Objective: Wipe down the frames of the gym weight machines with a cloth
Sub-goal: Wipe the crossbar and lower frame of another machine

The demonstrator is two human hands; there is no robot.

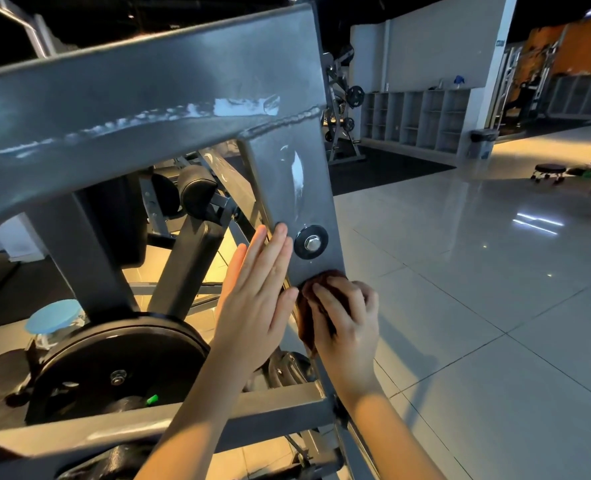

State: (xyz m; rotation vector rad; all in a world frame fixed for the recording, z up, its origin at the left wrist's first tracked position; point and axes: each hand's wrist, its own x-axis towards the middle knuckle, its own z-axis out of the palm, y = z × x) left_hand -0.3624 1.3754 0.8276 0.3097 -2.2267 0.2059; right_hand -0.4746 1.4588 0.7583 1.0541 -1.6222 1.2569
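A grey steel machine frame (148, 88) fills the upper left, with wet streaks along its beam. Its upright plate (287, 188) runs down to a bolt with a black washer (310, 242). My left hand (256, 299) lies flat with straight fingers against the left edge of that plate, beside the bolt. My right hand (346, 323) grips a bunched brown cloth (308, 313) and presses it on the plate's lower end, just under the bolt.
A black weight plate (114, 368) hangs on the machine at lower left, with a jar with a blue lid (53, 320) behind it. A grey crossbar (114, 431) runs under my arms. Glossy tiled floor (495, 306) stretches right toward shelving (415, 119), a plate rack (342, 109) and a wheeled stool (548, 172).
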